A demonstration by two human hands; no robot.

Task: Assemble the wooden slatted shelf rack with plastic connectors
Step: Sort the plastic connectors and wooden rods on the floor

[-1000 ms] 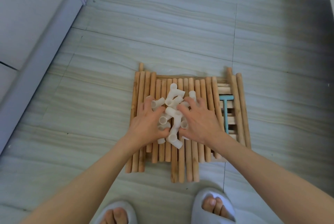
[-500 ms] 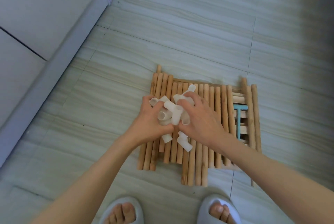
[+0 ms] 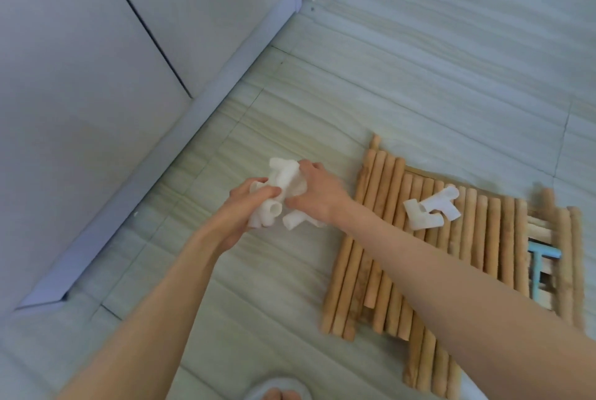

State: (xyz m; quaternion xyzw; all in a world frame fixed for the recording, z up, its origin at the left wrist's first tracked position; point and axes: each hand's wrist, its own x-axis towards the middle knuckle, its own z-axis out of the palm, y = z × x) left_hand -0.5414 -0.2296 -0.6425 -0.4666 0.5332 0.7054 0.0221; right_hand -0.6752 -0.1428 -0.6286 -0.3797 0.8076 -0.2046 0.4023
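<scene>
Over the pale striped floor tiles (image 3: 419,83), to the left of the wood pile, both hands are cupped together around a bunch of white plastic tube connectors (image 3: 283,186). The left hand (image 3: 248,206) curls its fingers around the near side of the bunch, with one open tube end showing just below its thumb. The right hand (image 3: 317,196) grips the far and right side, fingers bent over the top pieces. Several connector ends stick out above and below the two hands.

Right of the hands, the round light-brown wooden dowels (image 3: 383,238) lie side by side on the floor as a loose mat, with some shorter ones jutting out toward the near edge of the pile. Two more white plastic connectors (image 3: 432,211) rest on top of the dowels, touching each other. At the far right side of the pile, a small light-blue T-shaped tool (image 3: 538,267) lies partly between the dowels, above wooden slats (image 3: 541,228) that show through a gap.

A grey-white baseboard (image 3: 180,154) runs diagonally along the floor's left edge. At the near edge, the toe of a pale slipper (image 3: 277,390) is in view.
</scene>
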